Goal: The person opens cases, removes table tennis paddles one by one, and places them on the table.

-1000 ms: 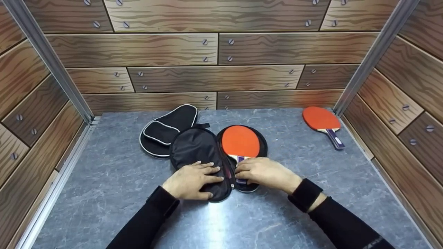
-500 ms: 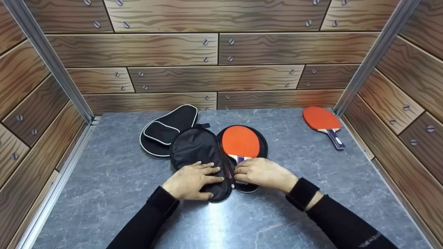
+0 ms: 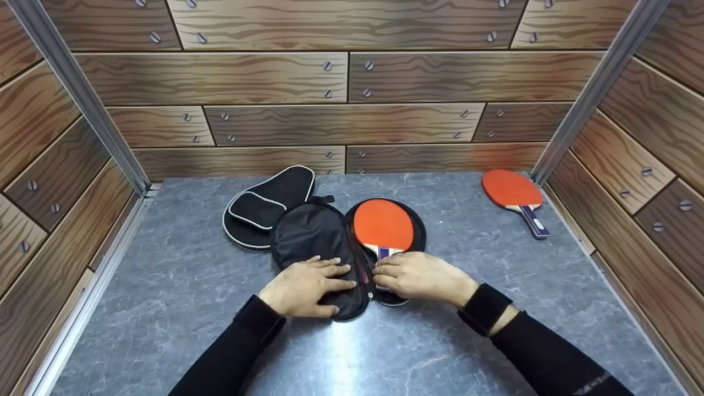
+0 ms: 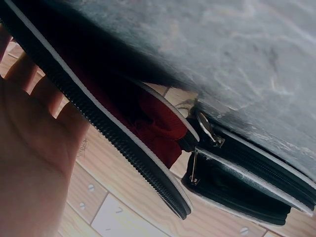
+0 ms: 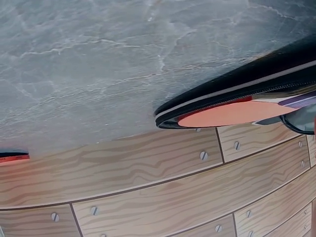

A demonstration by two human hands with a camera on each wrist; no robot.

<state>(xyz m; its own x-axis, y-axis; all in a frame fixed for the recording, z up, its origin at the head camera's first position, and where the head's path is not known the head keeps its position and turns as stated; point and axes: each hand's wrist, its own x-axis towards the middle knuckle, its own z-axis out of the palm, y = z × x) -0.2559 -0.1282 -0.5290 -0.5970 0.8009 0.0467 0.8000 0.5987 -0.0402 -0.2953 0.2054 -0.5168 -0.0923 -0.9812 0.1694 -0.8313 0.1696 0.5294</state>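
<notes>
A black zip case lies unfolded in the head view, its cover (image 3: 311, 231) on the left and its other half (image 3: 419, 223) on the right. On that right half rests an orange-faced table tennis paddle (image 3: 383, 224) with a purple handle. My left hand (image 3: 305, 289) lies flat on the cover with fingers spread. The left wrist view looks under the cover's zipped edge (image 4: 133, 153) to a red lining (image 4: 165, 123). My right hand (image 3: 421, 278) holds the paddle's handle with bent fingers, hiding part of it. In the right wrist view the paddle's face (image 5: 232, 114) sits inside the case rim.
A second black case (image 3: 289, 187) with white piping and a small pocket (image 3: 257, 210) lies behind the unfolded case, partly under it. Another orange paddle (image 3: 509, 188) lies at the back right. Wood-patterned walls (image 3: 275, 77) enclose the grey marbled table (image 3: 165, 275).
My right hand has shifted only slightly at the paddle's handle. The left hand, the cases and both paddles stay in place.
</notes>
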